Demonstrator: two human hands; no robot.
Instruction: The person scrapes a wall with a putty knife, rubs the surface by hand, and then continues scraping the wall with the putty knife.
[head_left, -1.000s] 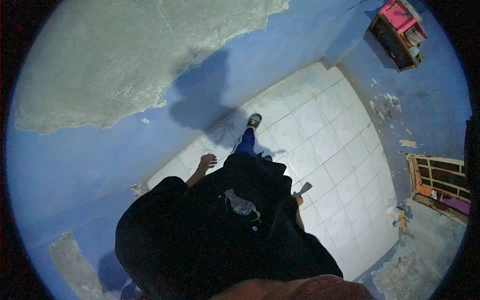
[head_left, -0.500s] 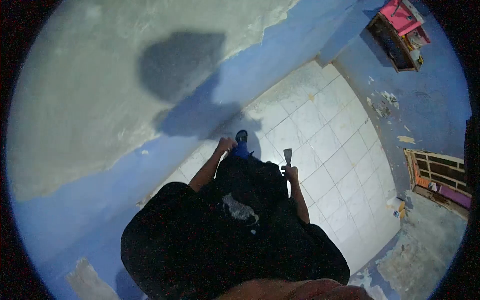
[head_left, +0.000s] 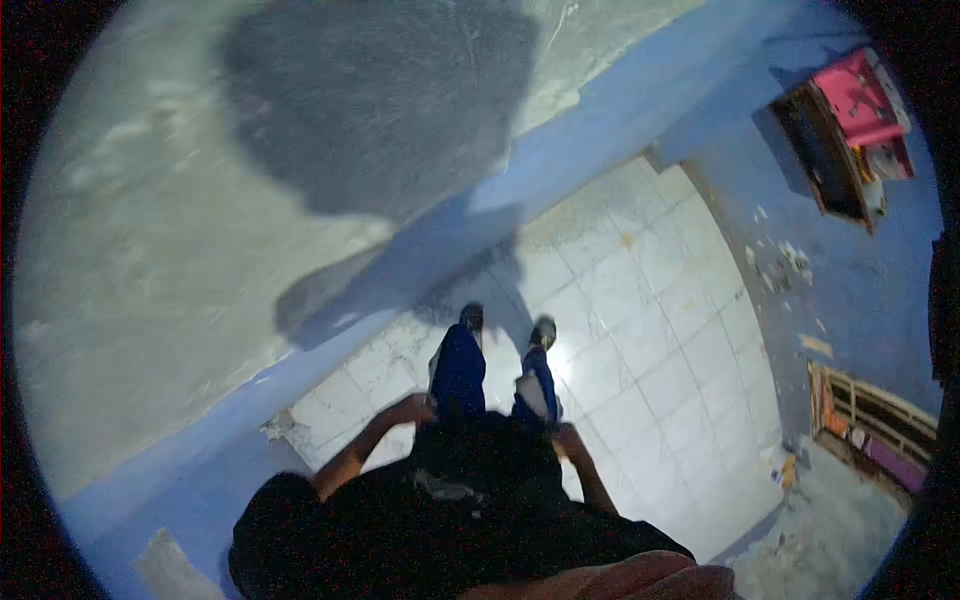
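My left hand (head_left: pixel 416 408) is beside my left thigh, at the edge of the black shirt; its fingers are smeared by motion. On the other side, my right hand (head_left: pixel 566 440) is low against the shirt, closed round a scraper (head_left: pixel 532 394). Its pale, blurred blade shows in front of my right trouser leg, and its handle is hidden.
A bare, patchy grey and blue wall (head_left: pixel 180 300) rises close on the left. White floor tiles (head_left: pixel 640 350) lie under my shoes. At the right are a wall shelf (head_left: pixel 825 150) with a pink item and a framed opening (head_left: pixel 870 425) with slats.
The wall and its shadow look larger and nearer. Both hands appear lower in view, and the scraper has moved down and left across my leg. Both shoes now show.
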